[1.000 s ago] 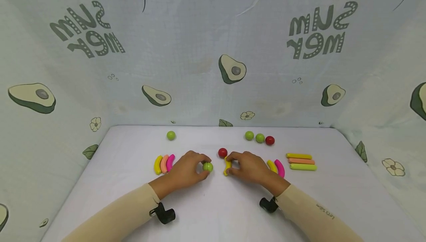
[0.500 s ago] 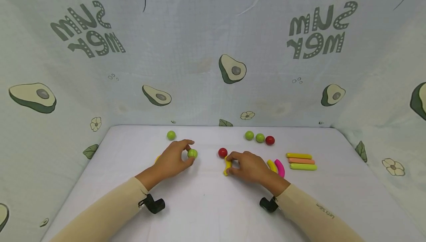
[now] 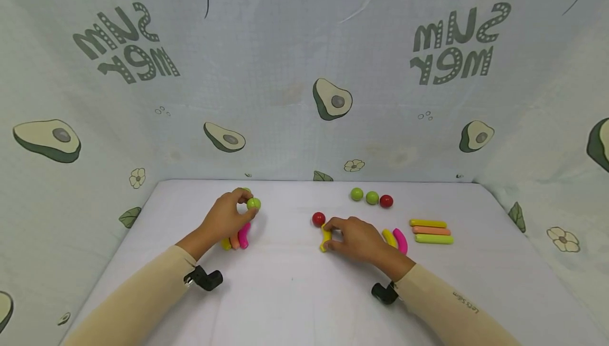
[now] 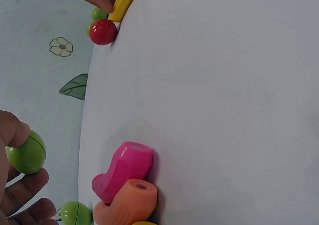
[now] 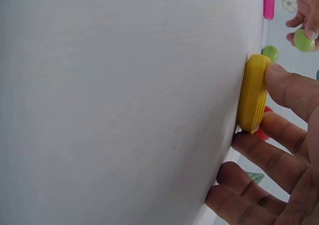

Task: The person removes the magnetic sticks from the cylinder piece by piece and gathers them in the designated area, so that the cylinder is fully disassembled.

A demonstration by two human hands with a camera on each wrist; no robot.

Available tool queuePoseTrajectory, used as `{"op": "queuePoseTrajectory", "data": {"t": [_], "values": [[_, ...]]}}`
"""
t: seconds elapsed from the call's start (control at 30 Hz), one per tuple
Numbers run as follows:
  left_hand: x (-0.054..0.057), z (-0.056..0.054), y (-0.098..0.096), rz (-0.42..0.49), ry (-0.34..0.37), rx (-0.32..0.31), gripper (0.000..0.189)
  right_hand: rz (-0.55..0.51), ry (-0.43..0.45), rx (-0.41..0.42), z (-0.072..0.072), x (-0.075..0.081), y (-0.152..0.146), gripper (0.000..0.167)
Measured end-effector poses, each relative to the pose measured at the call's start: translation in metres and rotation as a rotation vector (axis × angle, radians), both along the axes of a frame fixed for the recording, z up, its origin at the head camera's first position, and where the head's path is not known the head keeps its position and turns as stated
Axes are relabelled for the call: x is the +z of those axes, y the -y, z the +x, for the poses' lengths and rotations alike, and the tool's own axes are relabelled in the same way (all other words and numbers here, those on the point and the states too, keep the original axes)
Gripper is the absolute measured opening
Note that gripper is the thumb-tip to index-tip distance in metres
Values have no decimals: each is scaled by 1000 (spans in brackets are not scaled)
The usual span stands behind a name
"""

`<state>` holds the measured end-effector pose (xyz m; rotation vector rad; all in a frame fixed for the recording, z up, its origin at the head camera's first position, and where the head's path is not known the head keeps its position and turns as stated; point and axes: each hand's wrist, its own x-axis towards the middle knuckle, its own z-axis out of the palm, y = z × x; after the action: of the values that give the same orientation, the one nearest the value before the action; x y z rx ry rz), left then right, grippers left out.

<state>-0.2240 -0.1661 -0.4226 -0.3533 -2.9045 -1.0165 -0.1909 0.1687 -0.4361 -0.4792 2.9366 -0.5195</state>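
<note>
Between thumb and fingers, my left hand (image 3: 224, 216) pinches a green ball (image 3: 254, 203) with a seam around it. The hand is over the back left of the table, and a second green ball (image 4: 76, 214) is partly hidden behind it in the head view. Just below the hand, pink (image 4: 130, 165), orange (image 4: 132, 200) and yellow (image 3: 225, 244) curved toy pieces lie side by side, partly covered. At the middle of the table my right hand (image 3: 354, 237) grips a yellow curved piece (image 5: 254, 93) by its two ends. A red ball (image 3: 319, 219) sits right at its far end.
Two green balls (image 3: 357, 194) and a red ball (image 3: 386, 201) form a row at the back right. Behind the right wrist lie a yellow (image 3: 389, 237) and a pink curved piece (image 3: 400, 241). Three straight sticks (image 3: 431, 231) lie farther right. A printed cloth (image 3: 285, 71) hangs behind the table (image 3: 295, 304).
My left hand has carried the green ball from beside the yellow piece to the back left, passing over the curved pieces. The right hand has stayed in place on the yellow piece.
</note>
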Motion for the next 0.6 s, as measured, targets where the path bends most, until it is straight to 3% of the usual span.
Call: {"op": "queuePoseTrajectory", "data": {"t": [0.2,0.6], "values": [[0,-5,12,-1,8,24,44,-6,-1,3,0,1,0,40],[0,-16,32,-25,-46,39,40,-6,-3,6,0,-1,0,40]]}}
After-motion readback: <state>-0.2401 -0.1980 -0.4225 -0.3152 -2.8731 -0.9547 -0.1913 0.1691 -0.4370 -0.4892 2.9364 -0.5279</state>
